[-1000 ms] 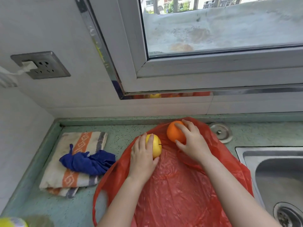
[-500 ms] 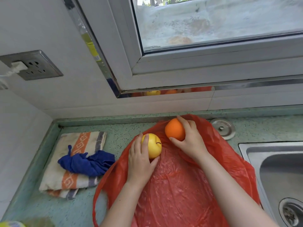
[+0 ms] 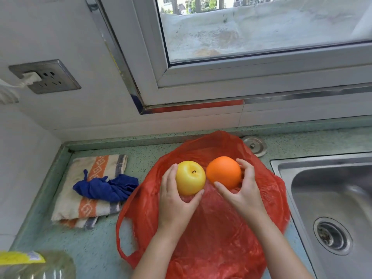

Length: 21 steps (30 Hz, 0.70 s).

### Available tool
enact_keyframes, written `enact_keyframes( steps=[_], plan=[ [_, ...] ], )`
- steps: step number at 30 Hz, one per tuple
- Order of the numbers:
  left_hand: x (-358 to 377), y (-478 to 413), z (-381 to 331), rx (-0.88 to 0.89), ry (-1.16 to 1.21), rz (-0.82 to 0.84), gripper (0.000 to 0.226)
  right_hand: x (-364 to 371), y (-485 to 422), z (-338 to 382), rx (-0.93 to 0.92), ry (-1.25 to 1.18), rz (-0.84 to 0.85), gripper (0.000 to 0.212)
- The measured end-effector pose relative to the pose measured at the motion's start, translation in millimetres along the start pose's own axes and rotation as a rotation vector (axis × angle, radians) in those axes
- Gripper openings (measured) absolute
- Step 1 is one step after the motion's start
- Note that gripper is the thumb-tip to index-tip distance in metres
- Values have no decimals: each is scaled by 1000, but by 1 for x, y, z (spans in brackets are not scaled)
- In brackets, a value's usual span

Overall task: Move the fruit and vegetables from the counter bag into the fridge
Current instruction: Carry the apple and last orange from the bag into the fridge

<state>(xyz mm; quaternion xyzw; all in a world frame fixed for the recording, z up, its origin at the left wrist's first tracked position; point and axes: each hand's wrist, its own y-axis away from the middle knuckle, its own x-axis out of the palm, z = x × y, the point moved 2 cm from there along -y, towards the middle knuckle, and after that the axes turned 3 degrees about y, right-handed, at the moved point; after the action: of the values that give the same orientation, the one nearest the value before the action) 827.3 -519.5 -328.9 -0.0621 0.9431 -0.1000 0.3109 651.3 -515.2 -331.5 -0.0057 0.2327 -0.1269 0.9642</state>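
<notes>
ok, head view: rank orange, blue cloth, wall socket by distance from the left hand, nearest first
1. orange: just right of the left hand, held by the right hand.
2. blue cloth: left, on the striped towel.
3. wall socket: far left, up the wall.

Plastic bottle point(image 3: 30, 264) near left: blurred, cut by frame edge. Sink point(image 3: 332, 198) cut off at right.
</notes>
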Motion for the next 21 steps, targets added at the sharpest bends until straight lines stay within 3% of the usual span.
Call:
enact_keyframes(
  steps=[7, 12, 21],
  plan=[
    [-44, 53, -32, -39, 216, 60, 82, -28, 77, 28, 53, -152, -101, 75],
    [-84, 88, -47, 24, 298, 86, 78, -46, 126, 62, -30, -153, -159, 65],
    [-136, 146, -67, 57, 416, 191, 83, -73, 207, 107, -83, -116, -245, 71]
  ],
)
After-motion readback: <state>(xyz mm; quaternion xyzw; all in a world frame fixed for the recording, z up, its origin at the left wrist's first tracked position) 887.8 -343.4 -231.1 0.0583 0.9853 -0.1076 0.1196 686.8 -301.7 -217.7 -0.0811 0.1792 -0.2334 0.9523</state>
